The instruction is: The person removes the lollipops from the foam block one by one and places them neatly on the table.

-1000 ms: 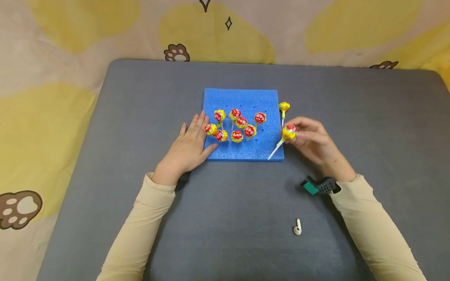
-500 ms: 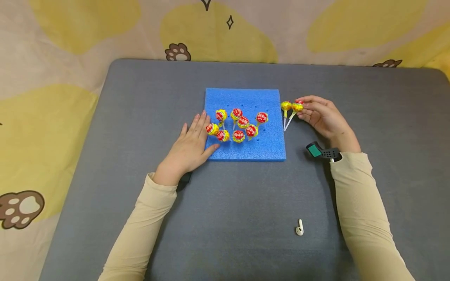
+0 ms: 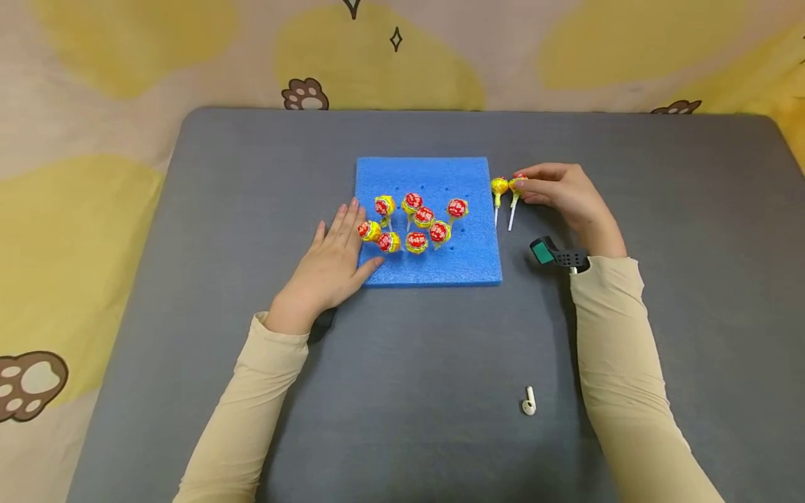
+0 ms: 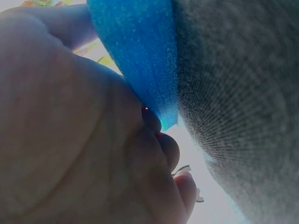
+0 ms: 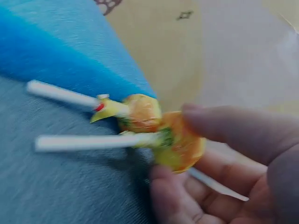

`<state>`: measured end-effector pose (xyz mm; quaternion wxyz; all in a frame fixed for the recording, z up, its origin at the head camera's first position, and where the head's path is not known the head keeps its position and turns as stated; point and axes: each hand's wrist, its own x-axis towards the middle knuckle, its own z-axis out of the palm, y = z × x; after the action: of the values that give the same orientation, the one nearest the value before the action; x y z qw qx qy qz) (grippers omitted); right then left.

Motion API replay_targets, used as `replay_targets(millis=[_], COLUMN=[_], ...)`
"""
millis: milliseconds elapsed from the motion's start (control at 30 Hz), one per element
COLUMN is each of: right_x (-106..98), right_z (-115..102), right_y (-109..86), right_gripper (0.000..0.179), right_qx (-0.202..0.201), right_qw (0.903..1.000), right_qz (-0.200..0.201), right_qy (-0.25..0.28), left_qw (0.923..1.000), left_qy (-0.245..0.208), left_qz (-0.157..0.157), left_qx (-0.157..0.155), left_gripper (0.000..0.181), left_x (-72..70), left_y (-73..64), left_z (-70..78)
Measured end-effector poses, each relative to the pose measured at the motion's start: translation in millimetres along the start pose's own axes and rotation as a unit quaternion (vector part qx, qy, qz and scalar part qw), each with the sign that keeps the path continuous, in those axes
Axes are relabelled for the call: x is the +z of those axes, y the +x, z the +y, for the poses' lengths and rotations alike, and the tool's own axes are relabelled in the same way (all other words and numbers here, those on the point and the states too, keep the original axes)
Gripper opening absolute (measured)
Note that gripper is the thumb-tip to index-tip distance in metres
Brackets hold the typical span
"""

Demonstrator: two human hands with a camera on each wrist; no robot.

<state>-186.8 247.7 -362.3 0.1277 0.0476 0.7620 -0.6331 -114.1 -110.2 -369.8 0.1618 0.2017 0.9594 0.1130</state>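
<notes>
Grey padded tabletop [image 3: 189, 279]: right hand [image 3: 562, 192] pinches a light, rigid, yellow-wrapped lollipop [image 3: 517, 184] by its slick head, centre-right; left hand [image 3: 330, 262], fingers straight, steadies soft blue foam block [image 3: 465, 265].

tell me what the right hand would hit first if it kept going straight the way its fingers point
The right hand points left across the table, pinching a lollipop. First in its line is the loose lollipop lying right beside that one, then the edge of the blue foam block.
</notes>
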Motion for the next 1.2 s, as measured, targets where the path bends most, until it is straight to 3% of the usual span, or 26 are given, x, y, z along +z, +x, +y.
replay_targets(millis=[167,400,667,833,1200], right_x=[5.2,11.7,14.4,14.6,9.4], right_z=[-6.4,-3.8,3.4,6.2,13.3], right_y=[9.9,6.2,-8.9,-7.6,-5.1], right_gripper=[0.026,0.023,0.029,0.025,0.035], right_qx=[0.039,0.052,0.011,-0.032,-0.063], right_qw=[0.9991,0.9972,0.9948,0.9954,0.9949], right_qz=[-0.004,0.044,0.086,0.072,0.073], right_qy=[-0.013,0.031,0.053,0.056,-0.029], left_qw=[1.0,0.9999,1.0,1.0,1.0], left_qy=[0.001,-0.007,-0.001,-0.005,-0.005], left_qz=[0.001,-0.009,-0.004,-0.004,0.002], left_qx=[-0.006,-0.008,0.001,-0.004,0.007], left_gripper=[0.083,0.082,0.083,0.083,0.083], left_x=[-3.4,-1.4,-2.4,-3.9,-1.7], left_y=[-1.9,-0.6,-2.0,-4.9,-2.1], left_z=[-5.8,-4.6,0.7,-0.2,1.1])
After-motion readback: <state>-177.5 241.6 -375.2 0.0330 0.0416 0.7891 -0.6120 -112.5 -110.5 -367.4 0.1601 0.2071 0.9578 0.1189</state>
